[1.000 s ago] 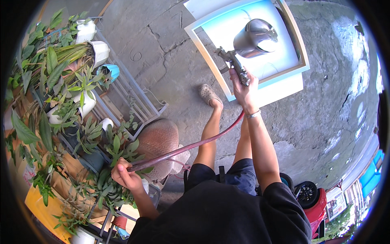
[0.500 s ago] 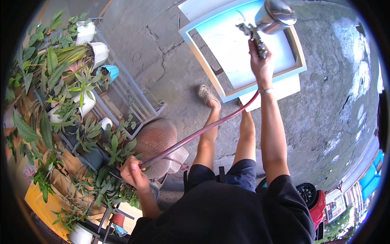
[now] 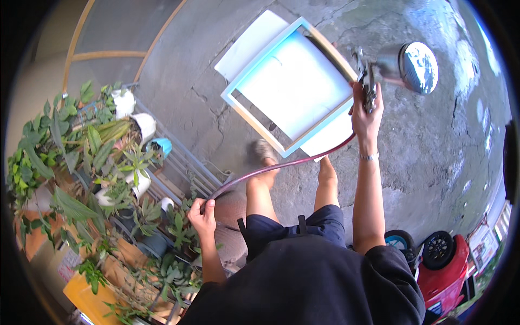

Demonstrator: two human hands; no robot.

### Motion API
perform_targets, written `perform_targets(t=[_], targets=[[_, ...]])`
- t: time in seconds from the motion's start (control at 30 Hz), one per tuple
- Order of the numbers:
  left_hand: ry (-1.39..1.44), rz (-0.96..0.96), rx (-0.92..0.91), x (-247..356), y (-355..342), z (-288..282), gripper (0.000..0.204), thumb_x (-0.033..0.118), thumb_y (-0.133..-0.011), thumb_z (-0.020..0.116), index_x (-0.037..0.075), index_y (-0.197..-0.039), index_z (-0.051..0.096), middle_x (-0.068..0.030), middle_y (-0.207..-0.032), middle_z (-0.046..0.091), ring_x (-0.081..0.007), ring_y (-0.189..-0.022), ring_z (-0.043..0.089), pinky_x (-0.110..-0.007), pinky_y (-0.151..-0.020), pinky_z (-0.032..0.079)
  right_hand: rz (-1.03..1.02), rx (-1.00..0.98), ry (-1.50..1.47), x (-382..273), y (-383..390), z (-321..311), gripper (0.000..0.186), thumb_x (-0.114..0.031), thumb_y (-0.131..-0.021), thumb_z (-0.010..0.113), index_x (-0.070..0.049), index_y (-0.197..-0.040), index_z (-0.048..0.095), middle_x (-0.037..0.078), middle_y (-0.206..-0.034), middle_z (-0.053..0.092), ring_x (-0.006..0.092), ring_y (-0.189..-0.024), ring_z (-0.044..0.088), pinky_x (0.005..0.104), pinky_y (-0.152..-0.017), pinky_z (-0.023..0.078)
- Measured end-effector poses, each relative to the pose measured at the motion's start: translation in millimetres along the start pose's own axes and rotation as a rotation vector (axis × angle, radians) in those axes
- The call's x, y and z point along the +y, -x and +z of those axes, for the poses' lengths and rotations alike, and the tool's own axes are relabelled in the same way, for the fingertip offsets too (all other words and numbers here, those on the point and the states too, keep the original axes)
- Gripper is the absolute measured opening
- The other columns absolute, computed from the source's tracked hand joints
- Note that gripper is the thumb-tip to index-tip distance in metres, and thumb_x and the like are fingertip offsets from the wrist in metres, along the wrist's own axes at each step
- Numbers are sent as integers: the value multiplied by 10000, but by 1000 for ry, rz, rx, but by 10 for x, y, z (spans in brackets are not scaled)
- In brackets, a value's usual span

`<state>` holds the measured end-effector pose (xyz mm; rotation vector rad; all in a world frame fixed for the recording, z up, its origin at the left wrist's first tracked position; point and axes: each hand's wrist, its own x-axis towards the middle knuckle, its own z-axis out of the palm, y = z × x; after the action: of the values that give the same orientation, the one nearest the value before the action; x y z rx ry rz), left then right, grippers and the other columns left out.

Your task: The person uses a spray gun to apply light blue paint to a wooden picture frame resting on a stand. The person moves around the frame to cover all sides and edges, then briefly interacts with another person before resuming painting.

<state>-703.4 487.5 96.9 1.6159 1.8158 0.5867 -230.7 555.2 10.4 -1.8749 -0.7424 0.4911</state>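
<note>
My right hand (image 3: 367,111) is closed round the handle of a metal spray gun (image 3: 369,89), whose shiny round cup (image 3: 414,67) sticks out to the right. From the gun's handle a dark red hose (image 3: 292,163) sags across in front of my legs. My left hand (image 3: 202,218) grips this hose at the lower left, above the plants. Left of the gun lies a rectangular wooden frame (image 3: 259,125), its edges partly pale blue. White panels (image 3: 254,46) show inside and under the frame, with a blue tint near its far corner.
Potted plants (image 3: 81,157) crowd a metal rack (image 3: 184,168) on the left. My clog-shod foot (image 3: 264,150) stands by the frame's near corner. A red vehicle (image 3: 444,276) and black wheels (image 3: 437,249) are at the lower right. Cracked concrete floor (image 3: 200,114) surrounds the frame.
The spray gun has swung from above the frame to its right side, its cup now pointing right. My left hand still grips the hose. The whole view has turned and shifted.
</note>
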Motion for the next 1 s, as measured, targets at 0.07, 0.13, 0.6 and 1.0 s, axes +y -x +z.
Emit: perform_targets(t=[0.07, 0.13, 0.6, 1.0], targets=[[37, 54, -39, 2, -340, -63, 435, 291, -914, 775, 17, -699, 514, 18, -586, 375, -87, -565, 338, -286, -502, 287, -14, -5, 27, -264, 230, -202, 214, -147, -954, 686, -2, -1090, 608, 93, -756, 591, 146, -681, 532, 306, -653, 465], [96, 96, -131, 4, -724, -82, 465, 328, -903, 792, 27, -689, 508, 32, -589, 365, -80, -570, 326, -284, -506, 277, -41, 84, 109, -540, 458, -390, 220, -148, -957, 674, -7, -1117, 619, 80, -754, 590, 137, -672, 526, 297, -647, 461], [154, 319, -814, -495, -2472, -716, 450, 360, -983, 699, 75, -703, 492, 94, -644, 373, -39, -624, 314, -254, -542, 250, 264, 947, 110, -1276, 2927, -241, 327, -288, -1032, 632, 33, -1031, 695, 58, -846, 727, 93, -708, 631, 247, -636, 482], [-607, 430, -1457, -926, -2730, -219, 501, 457, -1066, 502, 20, -825, 552, -11, -690, 564, -109, -699, 572, -298, -664, 486, 573, 1245, 73, -815, 4072, 167, 467, -416, -1007, 646, 23, -873, 732, 46, -690, 675, 95, -552, 523, 331, -538, 405]])
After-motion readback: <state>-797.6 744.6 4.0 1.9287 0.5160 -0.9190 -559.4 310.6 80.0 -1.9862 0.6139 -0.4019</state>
